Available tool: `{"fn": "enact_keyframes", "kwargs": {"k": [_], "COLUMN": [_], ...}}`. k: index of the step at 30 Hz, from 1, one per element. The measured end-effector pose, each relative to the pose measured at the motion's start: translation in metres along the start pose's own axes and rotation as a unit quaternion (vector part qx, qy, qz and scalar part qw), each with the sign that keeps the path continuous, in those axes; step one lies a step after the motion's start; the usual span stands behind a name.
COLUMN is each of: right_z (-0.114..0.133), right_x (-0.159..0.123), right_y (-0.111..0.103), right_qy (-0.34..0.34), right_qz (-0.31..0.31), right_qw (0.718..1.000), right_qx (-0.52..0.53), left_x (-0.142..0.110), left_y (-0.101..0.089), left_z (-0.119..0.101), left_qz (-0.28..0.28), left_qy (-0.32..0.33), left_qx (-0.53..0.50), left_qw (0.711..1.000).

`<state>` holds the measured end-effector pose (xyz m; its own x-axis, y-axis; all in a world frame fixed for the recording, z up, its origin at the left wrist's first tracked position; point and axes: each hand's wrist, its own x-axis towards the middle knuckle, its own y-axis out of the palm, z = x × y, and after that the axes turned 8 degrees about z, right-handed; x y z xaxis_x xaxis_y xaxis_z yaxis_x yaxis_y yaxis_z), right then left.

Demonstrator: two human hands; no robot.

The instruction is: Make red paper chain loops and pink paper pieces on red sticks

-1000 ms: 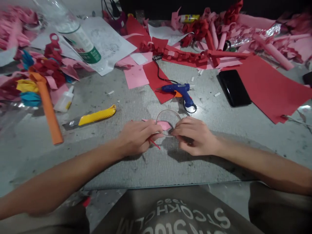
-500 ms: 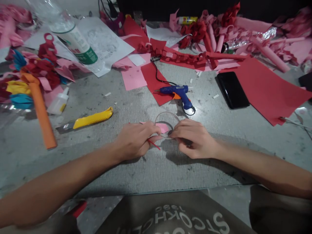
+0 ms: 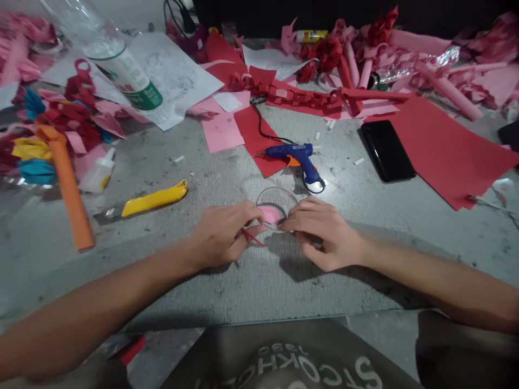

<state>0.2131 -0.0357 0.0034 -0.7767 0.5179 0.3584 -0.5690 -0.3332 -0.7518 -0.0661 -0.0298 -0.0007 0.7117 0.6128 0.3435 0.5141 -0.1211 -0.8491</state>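
My left hand (image 3: 221, 232) and my right hand (image 3: 322, 232) meet at the middle of the grey table (image 3: 259, 281), both pinching a thin clear ring (image 3: 276, 190) that stands on its edge. A small pink paper piece (image 3: 270, 214) shows inside the ring, between my fingertips. A thin red strip (image 3: 254, 238) pokes out from under my left fingers. Just beyond the ring lies a blue glue gun (image 3: 298, 155) with an orange trigger and a black cord.
A yellow utility knife (image 3: 148, 202) lies left of my hands, with an orange paper roll (image 3: 68, 186) and a small glue bottle (image 3: 97, 173) farther left. A black phone (image 3: 387, 150) rests by red paper sheets (image 3: 446, 148). Red and pink paper pieces crowd the far edge.
My hands stay on the ring; the fingers have shifted slightly and the pink piece looks smaller between them. The view has drifted a little.
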Motion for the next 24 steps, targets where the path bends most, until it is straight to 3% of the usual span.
{"fn": "enact_keyframes", "kwargs": {"k": [5, 9, 11, 18, 24], "right_z": [-0.003, -0.005, -0.002, 0.006, 0.005], "right_x": [0.001, 0.001, 0.000, 0.002, 0.004], "right_y": [-0.001, 0.004, 0.006, 0.011, 0.015], "right_qy": [0.000, -0.003, 0.018, 0.036, 0.045], "right_qz": [-0.007, -0.031, -0.044, -0.043, -0.054], "right_qw": [0.999, 0.994, 0.993, 0.989, 0.990], "right_qx": [-0.042, -0.103, -0.106, -0.133, -0.126], "left_x": [0.002, 0.002, 0.003, 0.005, 0.008], "left_y": [-0.003, 0.001, 0.003, 0.010, 0.013], "left_z": [0.004, -0.001, -0.008, -0.026, -0.025], "left_qz": [-0.026, -0.132, -0.164, -0.114, -0.092], "left_qy": [0.019, -0.009, 0.006, 0.068, 0.006], "left_qx": [-0.055, -0.030, 0.000, 0.080, 0.026], "left_qw": [0.998, 0.991, 0.986, 0.988, 0.995]}}
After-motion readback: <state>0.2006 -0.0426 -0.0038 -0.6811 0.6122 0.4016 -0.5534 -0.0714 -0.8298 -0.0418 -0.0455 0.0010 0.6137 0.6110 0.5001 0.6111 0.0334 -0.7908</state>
